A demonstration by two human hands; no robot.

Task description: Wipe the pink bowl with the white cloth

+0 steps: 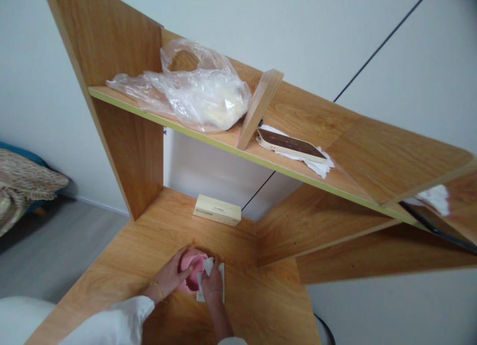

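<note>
A pink bowl-like container point(193, 255) with a darker pink hollow sits low in the view on the wooden desk. My left hand point(172, 276), wearing a yellow bracelet, grips its left side, thumb reaching over the opening. At the right rim, my right hand point(213, 281) is closed on a white tissue or cloth point(207, 265) pressed against the container. A flat white piece point(222, 273) shows beneath and beside that hand; whether it belongs to the same tissue I cannot tell. The right fingertips are partly hidden.
A cream-coloured box point(217, 210) lies at the back of the wooden desk point(268, 305). On the shelf above point(149, 115) are a clear plastic bag point(208, 99) and a phone point(292, 145) on white tissue. Upright wooden panels point(126, 151) stand at the left and right.
</note>
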